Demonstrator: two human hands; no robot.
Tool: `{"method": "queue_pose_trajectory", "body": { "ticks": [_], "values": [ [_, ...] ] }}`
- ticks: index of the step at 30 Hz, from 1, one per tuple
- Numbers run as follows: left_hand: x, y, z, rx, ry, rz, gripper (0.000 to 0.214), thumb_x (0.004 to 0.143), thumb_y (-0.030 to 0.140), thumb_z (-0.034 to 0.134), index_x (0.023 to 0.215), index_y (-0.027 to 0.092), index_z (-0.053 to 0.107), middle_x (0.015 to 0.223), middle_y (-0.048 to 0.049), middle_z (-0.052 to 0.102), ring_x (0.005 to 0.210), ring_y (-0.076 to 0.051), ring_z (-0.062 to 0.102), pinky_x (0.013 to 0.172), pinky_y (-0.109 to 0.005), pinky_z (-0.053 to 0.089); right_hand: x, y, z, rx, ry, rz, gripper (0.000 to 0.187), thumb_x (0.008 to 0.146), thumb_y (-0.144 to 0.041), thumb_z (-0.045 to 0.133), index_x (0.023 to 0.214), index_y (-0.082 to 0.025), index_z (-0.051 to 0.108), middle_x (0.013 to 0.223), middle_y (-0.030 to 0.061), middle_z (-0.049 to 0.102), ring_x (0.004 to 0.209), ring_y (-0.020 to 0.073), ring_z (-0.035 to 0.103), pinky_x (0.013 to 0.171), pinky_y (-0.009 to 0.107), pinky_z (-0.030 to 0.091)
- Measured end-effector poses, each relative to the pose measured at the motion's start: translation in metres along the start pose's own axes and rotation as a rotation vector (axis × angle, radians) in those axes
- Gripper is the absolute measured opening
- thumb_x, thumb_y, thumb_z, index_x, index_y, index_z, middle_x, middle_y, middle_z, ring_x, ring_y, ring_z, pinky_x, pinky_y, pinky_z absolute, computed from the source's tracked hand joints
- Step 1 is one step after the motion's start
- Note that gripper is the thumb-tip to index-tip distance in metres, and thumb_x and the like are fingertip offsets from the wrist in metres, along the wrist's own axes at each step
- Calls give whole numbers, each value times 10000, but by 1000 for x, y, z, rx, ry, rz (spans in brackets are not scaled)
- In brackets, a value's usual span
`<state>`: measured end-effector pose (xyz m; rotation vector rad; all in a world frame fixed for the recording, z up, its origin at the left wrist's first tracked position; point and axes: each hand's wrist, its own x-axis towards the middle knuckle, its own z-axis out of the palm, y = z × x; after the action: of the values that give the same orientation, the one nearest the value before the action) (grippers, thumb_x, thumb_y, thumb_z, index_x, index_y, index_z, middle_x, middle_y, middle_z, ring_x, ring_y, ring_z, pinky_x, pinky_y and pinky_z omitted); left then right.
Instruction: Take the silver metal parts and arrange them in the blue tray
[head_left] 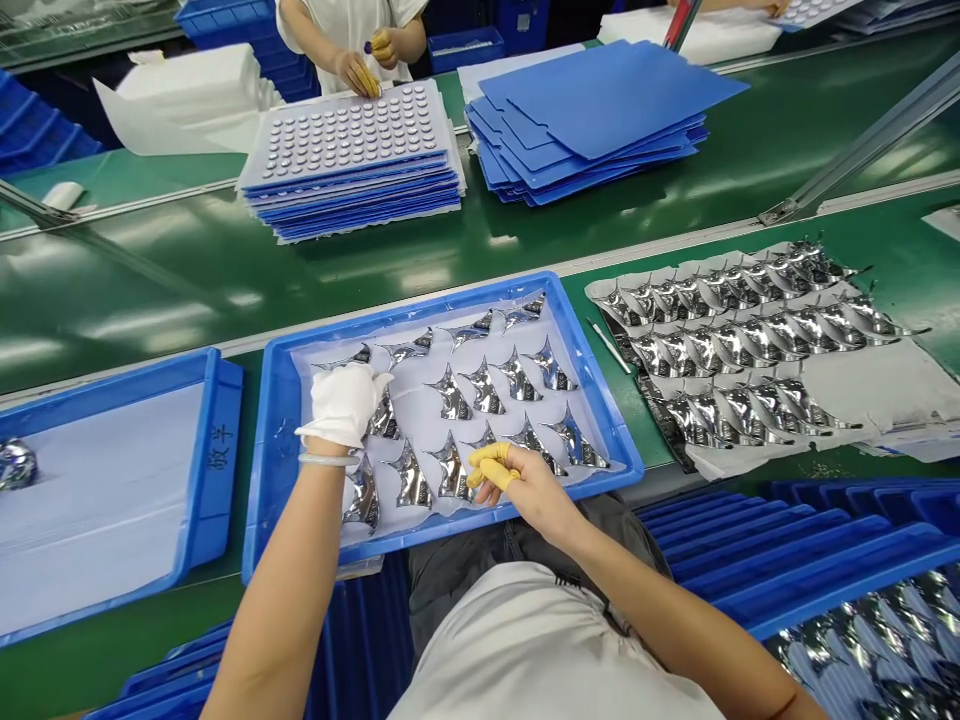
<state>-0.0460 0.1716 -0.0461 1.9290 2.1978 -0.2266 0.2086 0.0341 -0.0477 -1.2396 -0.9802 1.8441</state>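
Observation:
Rows of shiny curved, pointed chrome parts (516,376) lie on white lining in a blue tray (259,460). Over the tray's left side is my left hand (345,403) in a white glove, beside a chrome part (383,416). The glove hides its fingers and whatever may be under them. My right hand (529,487), with yellow finger covers, is at the tray's near edge. Its fingers are bent and drawn together in front of a chrome part (478,434) in the near row, partly hiding it. Whether they grip that part is not visible.
Left stands another lined blue tray (214,470) with a shiny piece (16,463). More chrome parts (739,340) lie in rows at right, near a thin white stick (611,347). Blue sheets (600,110) and a stack bearing round pieces (352,130) stand opposite, before a co-worker's hands (367,65).

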Motion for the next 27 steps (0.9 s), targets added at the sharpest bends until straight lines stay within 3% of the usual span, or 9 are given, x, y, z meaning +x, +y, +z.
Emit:
{"method": "queue_pose_trajectory", "body": {
  "ticks": [5, 9, 12, 15, 17, 20, 23, 27],
  "values": [
    [-1, 46, 14, -95, 14, 129, 386, 941, 493, 542, 1071, 153, 670, 1114, -101, 686, 1107, -265, 616, 1019, -513, 400, 0, -1, 1, -26, -24, -22, 243, 854, -366, 602, 943, -152, 677, 790, 40, 720, 626, 132, 676, 586, 257, 503],
    [-5, 70, 31, -247, -10, 214, 351, 943, 445, 574, 1105, 144, 655, 1151, -90, 659, 1068, -245, 629, 955, -481, 485, -2, -1, 3, -29, -15, -19, 252, 851, -372, 606, 953, -153, 677, 789, 38, 717, 626, 133, 671, 597, 263, 504],
    [-7, 70, 34, -380, 6, 203, 307, 924, 412, 616, 1069, 145, 658, 1126, -87, 665, 1037, -234, 635, 938, -476, 496, -3, 0, 3, -36, -12, -12, 261, 856, -372, 598, 965, -148, 677, 792, 46, 718, 629, 138, 671, 602, 269, 502],
    [-20, 60, 22, -574, 66, 181, 258, 906, 400, 633, 935, 147, 675, 1009, -91, 697, 1014, -243, 641, 965, -480, 468, -1, 1, 0, -73, 26, -54, 257, 862, -366, 588, 967, -153, 688, 822, 59, 728, 662, 154, 675, 631, 290, 510],
    [-38, 53, 10, -753, 113, 179, 265, 894, 419, 629, 899, 157, 674, 953, -103, 717, 992, -252, 655, 963, -448, 470, 2, 0, -2, -91, 106, -104, 263, 864, -376, 593, 985, -166, 696, 879, 72, 743, 737, 179, 690, 695, 320, 526],
    [-75, 46, -2, -1047, 149, 206, 334, 866, 479, 642, 996, 173, 667, 1041, -102, 741, 1008, -243, 678, 951, -388, 498, 4, -5, 0, -56, 196, -172, 296, 858, -418, 625, 1042, -199, 703, 1019, 83, 747, 937, 222, 697, 858, 365, 526],
    [-110, 48, 3, -1271, 152, 221, 368, 849, 520, 644, 991, 184, 691, 1061, -99, 753, 1036, -248, 686, 957, -377, 514, 2, -16, 10, 47, 71, -183, 292, 853, -456, 650, 1017, -224, 714, 1006, 56, 739, 976, 216, 677, 904, 356, 509],
    [-139, 55, 23, -1391, 147, 207, 386, 868, 562, 605, 985, 210, 711, 1071, -97, 756, 1030, -248, 697, 928, -372, 538, -6, -26, 26, 255, -219, -116, 263, 857, -450, 673, 767, -202, 684, 734, 5, 671, 682, 152, 610, 717, 301, 498]
  ]
}}
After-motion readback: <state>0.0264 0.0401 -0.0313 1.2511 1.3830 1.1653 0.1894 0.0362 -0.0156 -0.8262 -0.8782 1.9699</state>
